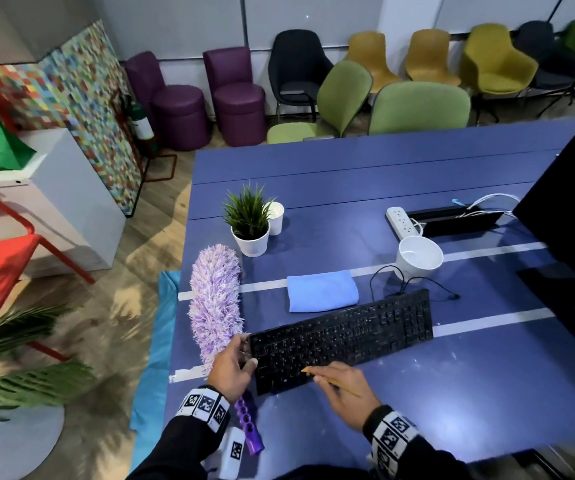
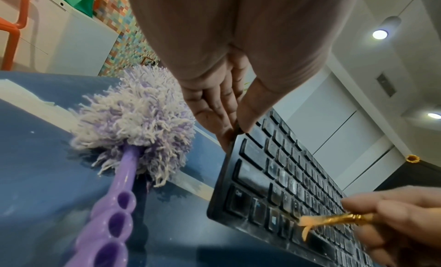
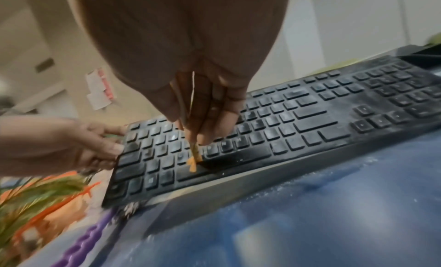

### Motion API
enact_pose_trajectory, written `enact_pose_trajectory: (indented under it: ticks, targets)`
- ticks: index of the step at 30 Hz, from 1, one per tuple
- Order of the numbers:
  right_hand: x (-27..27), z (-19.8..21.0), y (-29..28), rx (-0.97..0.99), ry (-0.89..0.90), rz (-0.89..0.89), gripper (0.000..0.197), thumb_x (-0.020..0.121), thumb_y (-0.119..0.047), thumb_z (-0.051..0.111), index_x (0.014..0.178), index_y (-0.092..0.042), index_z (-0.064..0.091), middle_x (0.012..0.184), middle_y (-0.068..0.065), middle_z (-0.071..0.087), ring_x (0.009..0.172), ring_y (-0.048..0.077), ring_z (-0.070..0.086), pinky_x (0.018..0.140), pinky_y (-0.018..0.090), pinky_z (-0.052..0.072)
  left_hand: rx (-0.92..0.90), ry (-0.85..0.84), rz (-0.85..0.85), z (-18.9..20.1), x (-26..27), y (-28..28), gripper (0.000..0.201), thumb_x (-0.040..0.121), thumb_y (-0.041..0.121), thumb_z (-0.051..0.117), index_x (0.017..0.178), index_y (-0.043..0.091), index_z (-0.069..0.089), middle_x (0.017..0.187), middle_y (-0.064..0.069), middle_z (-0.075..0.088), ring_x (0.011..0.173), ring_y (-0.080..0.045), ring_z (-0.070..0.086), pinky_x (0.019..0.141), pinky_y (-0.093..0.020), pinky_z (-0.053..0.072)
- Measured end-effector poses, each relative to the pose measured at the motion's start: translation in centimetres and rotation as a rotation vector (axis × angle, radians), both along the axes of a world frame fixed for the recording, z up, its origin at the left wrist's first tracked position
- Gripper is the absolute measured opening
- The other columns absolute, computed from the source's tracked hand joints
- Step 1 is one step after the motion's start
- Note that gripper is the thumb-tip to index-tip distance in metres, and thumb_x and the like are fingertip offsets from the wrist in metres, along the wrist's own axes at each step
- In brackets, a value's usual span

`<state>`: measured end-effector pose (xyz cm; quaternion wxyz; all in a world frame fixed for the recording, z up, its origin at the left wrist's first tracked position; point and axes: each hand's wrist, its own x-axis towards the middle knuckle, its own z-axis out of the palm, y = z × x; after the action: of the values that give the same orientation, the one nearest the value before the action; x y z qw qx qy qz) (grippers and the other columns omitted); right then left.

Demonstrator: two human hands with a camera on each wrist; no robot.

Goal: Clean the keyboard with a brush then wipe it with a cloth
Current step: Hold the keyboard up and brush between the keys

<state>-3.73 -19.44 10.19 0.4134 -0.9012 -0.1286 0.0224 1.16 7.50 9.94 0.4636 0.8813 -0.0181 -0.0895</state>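
Left hand [image 1: 231, 369] pinches the keyboard [image 1: 343, 337] edge (thumb on top); right hand [image 1: 345, 396] grips the brush [image 2: 331, 221], bristles on keys.

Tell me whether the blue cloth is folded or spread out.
Folded. The blue cloth lies behind the keyboard as a compact, thick rectangle with a rounded doubled edge, untouched by either hand.

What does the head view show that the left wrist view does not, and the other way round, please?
Only the head view shows the folded blue cloth behind the keyboard, the potted plant, the white cup and the power strip. Only the left wrist view shows the brush's orange bristles bent against the keys. Both show the left hand gripping the keyboard's left edge, the right hand holding the brush, and the purple duster.
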Motion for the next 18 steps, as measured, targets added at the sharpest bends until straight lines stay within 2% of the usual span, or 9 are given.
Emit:
enact_pose_trajectory:
  ticks: [2, 4, 6, 9, 13, 15, 17, 18]
  targets:
    - [0.2, 0.7, 0.5, -0.009, -0.017, -0.011, 0.037, 0.093, -0.050, 0.043, 0.105, -0.029, 0.071, 0.087, -0.014, 0.065, 0.077, -0.003, 0.058, 0.072, 0.014, 0.051, -0.005, 0.004, -0.006, -0.1, 0.0, 0.1, 0.041, 0.081, 0.002, 0.064, 0.109, 0.029, 0.050, 0.088, 0.010, 0.071, 0.079, -0.006, 0.069, 0.081, -0.031, 0.056]
    - [0.9, 1.3, 0.1, 0.042, -0.043, -0.127, 0.018, 0.092, -0.027, 0.056, 0.098, -0.026, 0.073, 0.088, -0.012, 0.068, 0.080, -0.002, 0.061, 0.073, 0.011, 0.051, -0.005, 0.006, 0.000, -0.2, -0.2, 0.1, 0.040, 0.080, 0.008, 0.064, 0.109, 0.031, 0.050, 0.091, 0.008, 0.072, 0.081, -0.007, 0.070, 0.083, -0.035, 0.056]
    - [1.4, 1.6, -0.4, 0.056, -0.036, -0.141, 0.019, 0.090, -0.016, 0.059, 0.098, -0.025, 0.074, 0.089, -0.009, 0.070, 0.081, -0.002, 0.062, 0.073, 0.008, 0.049, 0.000, 0.004, 0.009, -0.2, -0.4, 0.1, 0.041, 0.079, 0.011, 0.064, 0.110, 0.033, 0.049, 0.094, 0.008, 0.072, 0.082, -0.008, 0.070, 0.084, -0.037, 0.056]
    - [1.8, 2.0, -0.6, 0.023, 0.047, -0.070, 0.017, 0.091, -0.019, 0.059, 0.097, -0.023, 0.074, 0.092, -0.006, 0.073, 0.082, 0.000, 0.064, 0.076, 0.017, 0.053, 0.025, 0.003, 0.005, -0.3, -0.6, 0.0, 0.047, 0.079, 0.006, 0.065, 0.108, 0.039, 0.048, 0.096, 0.010, 0.072, 0.083, -0.007, 0.070, 0.085, -0.033, 0.055]
    - [2.1, 2.0, -0.4, 0.079, 0.069, -0.088, 0.017, 0.091, -0.017, 0.060, 0.097, -0.022, 0.075, 0.090, -0.012, 0.071, 0.084, -0.009, 0.063, 0.077, 0.005, 0.048, 0.022, 0.018, 0.007, -0.7, -0.7, 0.2, 0.047, 0.077, 0.020, 0.061, 0.114, 0.042, 0.044, 0.095, 0.010, 0.072, 0.083, -0.009, 0.070, 0.084, -0.036, 0.056]
    - [1.6, 1.6, -0.3, 0.032, 0.183, -0.008, 0.019, 0.092, -0.020, 0.057, 0.095, -0.024, 0.075, 0.092, -0.014, 0.071, 0.084, -0.009, 0.063, 0.081, 0.012, 0.052, 0.027, 0.020, 0.010, -0.8, -0.6, 0.3, 0.047, 0.077, 0.020, 0.062, 0.113, 0.043, 0.044, 0.095, 0.009, 0.073, 0.082, -0.009, 0.070, 0.083, -0.037, 0.056]
    - [1.2, 0.9, -0.2, 0.042, 0.157, -0.033, 0.018, 0.092, -0.027, 0.057, 0.094, -0.025, 0.074, 0.092, -0.014, 0.072, 0.084, -0.004, 0.065, 0.081, 0.021, 0.055, 0.020, 0.000, 0.011, -0.5, -0.4, 0.2, 0.046, 0.078, 0.016, 0.063, 0.112, 0.041, 0.045, 0.094, 0.009, 0.073, 0.080, -0.008, 0.070, 0.082, -0.036, 0.057]
    - [0.9, 0.6, 0.0, 0.067, 0.100, -0.038, 0.021, 0.092, -0.035, 0.055, 0.097, -0.025, 0.073, 0.091, -0.016, 0.070, 0.084, -0.004, 0.063, 0.079, 0.019, 0.054, 0.021, -0.009, 0.010, -0.5, -0.3, 0.1, 0.045, 0.079, 0.013, 0.064, 0.111, 0.040, 0.046, 0.094, 0.008, 0.073, 0.080, -0.007, 0.070, 0.082, -0.036, 0.057]
